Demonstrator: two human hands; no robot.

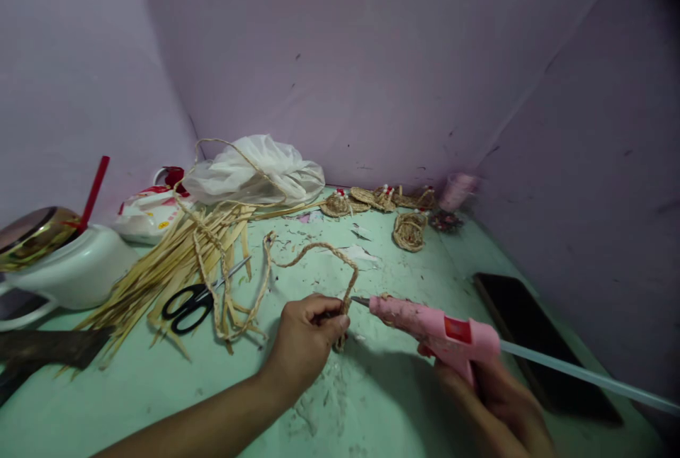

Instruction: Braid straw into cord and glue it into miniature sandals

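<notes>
My left hand (307,336) pinches the end of a braided straw cord (324,245) between thumb and fingers, low over the green table (239,394). From there the cord rises, bends and runs left in loose loops across the tabletop. A pink glue gun (433,323) is in my right hand (496,401), whose fingers wrap round its handle. Its metal nozzle points left, close beside the cord at my left fingertips. Out of the gun's back sticks a long pale glue stick (589,376). Part of the pinched cord is hidden by my left fingers.
Black-handled scissors (188,308) lie by dry straw strips (175,253) on the left. Behind are a white plastic bag (260,171) and several woven straw pieces (409,231). A white mug (79,267) stands far left; a dark phone (547,345) lies right.
</notes>
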